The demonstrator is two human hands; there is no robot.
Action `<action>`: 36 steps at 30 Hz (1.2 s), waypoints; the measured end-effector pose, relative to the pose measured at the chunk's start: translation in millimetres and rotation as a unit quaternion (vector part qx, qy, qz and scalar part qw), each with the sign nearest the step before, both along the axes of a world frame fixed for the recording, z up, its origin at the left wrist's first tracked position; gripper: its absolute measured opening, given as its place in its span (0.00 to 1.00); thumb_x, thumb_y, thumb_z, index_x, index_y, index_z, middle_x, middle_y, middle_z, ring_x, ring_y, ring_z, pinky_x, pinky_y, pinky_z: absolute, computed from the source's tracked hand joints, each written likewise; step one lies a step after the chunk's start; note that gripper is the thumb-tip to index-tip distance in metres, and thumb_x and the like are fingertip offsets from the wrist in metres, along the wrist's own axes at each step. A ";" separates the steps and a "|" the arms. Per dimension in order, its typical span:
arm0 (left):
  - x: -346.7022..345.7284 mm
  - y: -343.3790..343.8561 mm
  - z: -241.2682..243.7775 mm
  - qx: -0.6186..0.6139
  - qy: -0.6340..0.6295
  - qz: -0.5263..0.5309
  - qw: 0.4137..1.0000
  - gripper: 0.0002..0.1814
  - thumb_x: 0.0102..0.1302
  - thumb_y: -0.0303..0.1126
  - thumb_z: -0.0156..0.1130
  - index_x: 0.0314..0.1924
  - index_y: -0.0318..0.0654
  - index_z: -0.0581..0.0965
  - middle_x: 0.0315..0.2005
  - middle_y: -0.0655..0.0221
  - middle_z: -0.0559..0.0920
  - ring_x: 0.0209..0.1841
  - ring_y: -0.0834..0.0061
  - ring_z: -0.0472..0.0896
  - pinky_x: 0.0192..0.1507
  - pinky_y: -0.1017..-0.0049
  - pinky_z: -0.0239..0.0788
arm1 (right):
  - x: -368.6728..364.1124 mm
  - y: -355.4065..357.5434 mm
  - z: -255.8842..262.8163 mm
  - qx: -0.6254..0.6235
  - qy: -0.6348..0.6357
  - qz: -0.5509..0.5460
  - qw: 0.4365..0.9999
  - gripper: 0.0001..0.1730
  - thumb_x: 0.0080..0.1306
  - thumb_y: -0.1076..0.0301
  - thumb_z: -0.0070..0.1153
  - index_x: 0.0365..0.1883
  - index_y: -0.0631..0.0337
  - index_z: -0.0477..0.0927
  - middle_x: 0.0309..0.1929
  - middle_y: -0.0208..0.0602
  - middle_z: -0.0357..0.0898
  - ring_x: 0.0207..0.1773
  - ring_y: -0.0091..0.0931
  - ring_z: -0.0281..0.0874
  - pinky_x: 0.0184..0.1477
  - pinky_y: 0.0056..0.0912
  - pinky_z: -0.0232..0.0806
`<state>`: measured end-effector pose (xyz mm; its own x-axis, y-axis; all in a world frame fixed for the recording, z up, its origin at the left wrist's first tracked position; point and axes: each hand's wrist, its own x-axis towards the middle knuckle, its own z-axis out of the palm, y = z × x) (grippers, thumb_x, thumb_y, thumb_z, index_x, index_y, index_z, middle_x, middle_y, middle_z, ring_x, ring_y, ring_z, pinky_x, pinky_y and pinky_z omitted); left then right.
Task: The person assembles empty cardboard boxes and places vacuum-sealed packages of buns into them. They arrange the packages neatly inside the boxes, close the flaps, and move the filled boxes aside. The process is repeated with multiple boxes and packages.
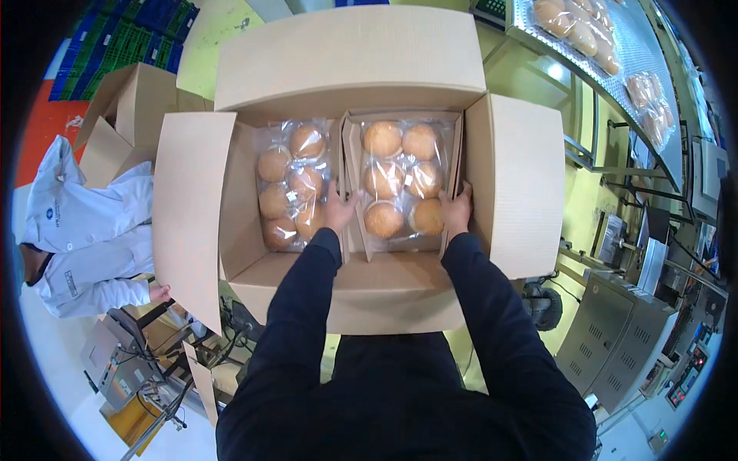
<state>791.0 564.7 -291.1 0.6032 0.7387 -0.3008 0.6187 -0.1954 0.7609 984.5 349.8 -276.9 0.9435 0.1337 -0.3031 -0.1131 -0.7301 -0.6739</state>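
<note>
A large open cardboard box (392, 274) stands before me with its flaps folded out. In its right half sits a folded cardboard insert (358, 230) with raised sides, around a clear plastic bag of round buns (384, 178). My left hand (341, 210) grips the insert's left side near the box's middle, thumb on the inner face. Its right side is in my right hand (457, 208), close to the box's right wall. Some fingers of both hands are hidden behind the cardboard. Another bag of round buns (291, 184) lies in the left half, next to my left hand.
At left, a person in a white coat (86, 219) has a hand by the left flap (190, 219). Behind are another open carton (132, 109) and stacked crates (127, 52). A conveyor (634, 52) with bagged rolls curves along the right, above a metal cabinet (611, 340).
</note>
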 end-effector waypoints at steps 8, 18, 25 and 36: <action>-46.8 47.1 57.7 -0.198 -0.134 0.058 0.969 0.35 0.71 0.52 0.53 0.68 0.36 0.58 0.52 0.63 0.74 0.44 0.76 0.75 0.47 0.75 0.68 | -11.2 -25.8 72.3 0.090 -0.089 0.049 0.991 0.27 0.73 0.56 0.51 0.59 0.71 0.69 0.50 0.46 0.78 0.52 0.31 0.76 0.54 0.31 0.67; -55.5 101.1 160.2 -0.137 -0.176 -0.094 0.970 0.34 0.71 0.48 0.53 0.69 0.36 0.62 0.45 0.70 0.78 0.41 0.80 0.74 0.45 0.78 0.67 | -8.6 -44.5 199.7 0.336 0.064 0.029 0.939 0.23 0.75 0.56 0.42 0.56 0.68 0.73 0.55 0.42 0.75 0.55 0.27 0.72 0.58 0.29 0.63; -70.4 202.6 362.3 -0.097 -0.176 -0.363 0.910 0.31 0.54 0.24 0.67 0.60 0.39 0.70 0.46 0.70 0.79 0.42 0.74 0.75 0.48 0.76 0.68 | 14.9 -19.7 350.9 0.335 0.023 0.441 0.833 0.45 0.41 0.58 0.78 0.56 0.63 0.71 0.55 0.39 0.70 0.56 0.33 0.70 0.59 0.35 0.64; -27.7 190.3 445.9 0.632 -0.056 -0.411 0.654 0.10 0.53 0.19 0.59 0.37 0.26 0.77 0.49 0.53 0.74 0.47 0.58 0.75 0.51 0.67 0.71 | 33.3 73.1 321.5 0.082 -0.448 0.396 0.797 0.12 0.48 0.87 0.57 0.32 0.67 0.77 0.43 0.41 0.78 0.47 0.34 0.78 0.49 0.31 0.70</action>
